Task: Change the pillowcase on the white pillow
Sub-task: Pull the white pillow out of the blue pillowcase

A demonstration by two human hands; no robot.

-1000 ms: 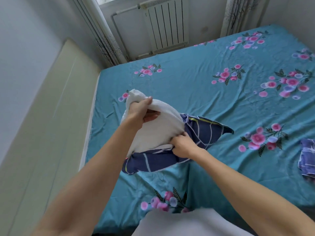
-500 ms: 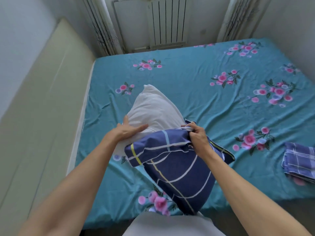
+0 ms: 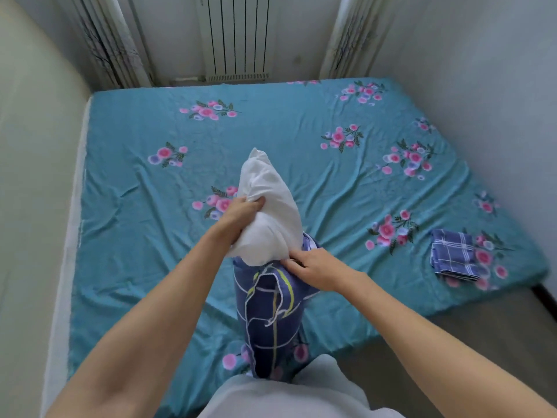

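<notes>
White cloth shows more than half a second ago: the left hand (image 3: 241,214) now grips the soft white pillow (image 3: 266,212) while the right hand (image 3: 316,268) pinches the navy line-patterned pillowcase (image 3: 271,318) rim, so removal is well along.

The lower half of the white pillow (image 3: 266,212) sits hidden inside the navy pillowcase (image 3: 271,312), low centre. The right hand (image 3: 316,268) has its fingertips buried in the case's mouth. Top centre, the radiator (image 3: 238,37) is cropped, as are the curtains (image 3: 105,40) upper left.
</notes>
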